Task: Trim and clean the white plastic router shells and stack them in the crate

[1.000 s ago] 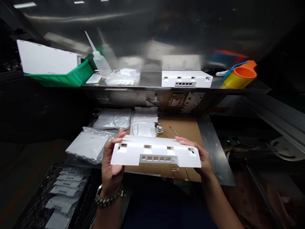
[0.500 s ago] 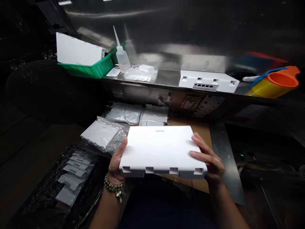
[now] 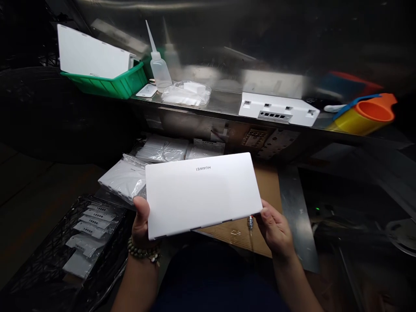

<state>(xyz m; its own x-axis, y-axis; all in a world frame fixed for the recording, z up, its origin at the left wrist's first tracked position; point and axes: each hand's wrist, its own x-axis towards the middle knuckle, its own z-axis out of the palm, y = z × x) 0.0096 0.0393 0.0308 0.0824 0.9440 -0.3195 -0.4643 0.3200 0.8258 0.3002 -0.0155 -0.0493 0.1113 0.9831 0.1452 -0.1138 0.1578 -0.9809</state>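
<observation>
A white rectangular plastic housing (image 3: 203,199), marked HUAWEI upside down near its far edge, is held in the air between both hands. My left hand (image 3: 141,221), with a bead bracelet (image 3: 143,251) on the wrist, is closed on its left end, thumb along the side. On the near right corner my right hand (image 3: 275,229) is closed, thumb at the edge; its other fingers are partly hidden. Behind the left end lie a bagged white housing (image 3: 121,180) and a stack of wrapped white parts (image 3: 162,148).
Below the housing is a cardboard sheet (image 3: 266,182) with a metal-tipped tool (image 3: 250,223). On the shelf (image 3: 224,102) are a green bin (image 3: 107,84), a squeeze bottle (image 3: 160,71), another white housing (image 3: 277,108) and a yellow-orange holder (image 3: 364,115). A black crate (image 3: 42,260) holds bagged parts.
The housing has tilted so its top faces me more, and its right end has risen. My right hand has shifted from the top face to the near right corner. The view has moved slightly.
</observation>
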